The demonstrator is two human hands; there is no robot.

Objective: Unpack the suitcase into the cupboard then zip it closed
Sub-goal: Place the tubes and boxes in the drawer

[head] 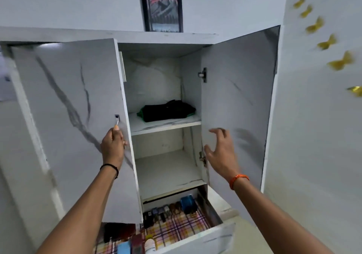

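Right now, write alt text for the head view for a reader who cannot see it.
A person's left hand holds the key in the left cupboard door while the open right hand reaches toward the right door. Dark folded clothes lie on the upper shelf; a drawer below stands open.

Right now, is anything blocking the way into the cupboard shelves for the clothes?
Nothing visible does. Both doors are swung open; the left hand holds the left door's key or handle, and the right hand is spread open by the right door. The upper shelf holds dark folded clothing; the lower shelf looks bare.
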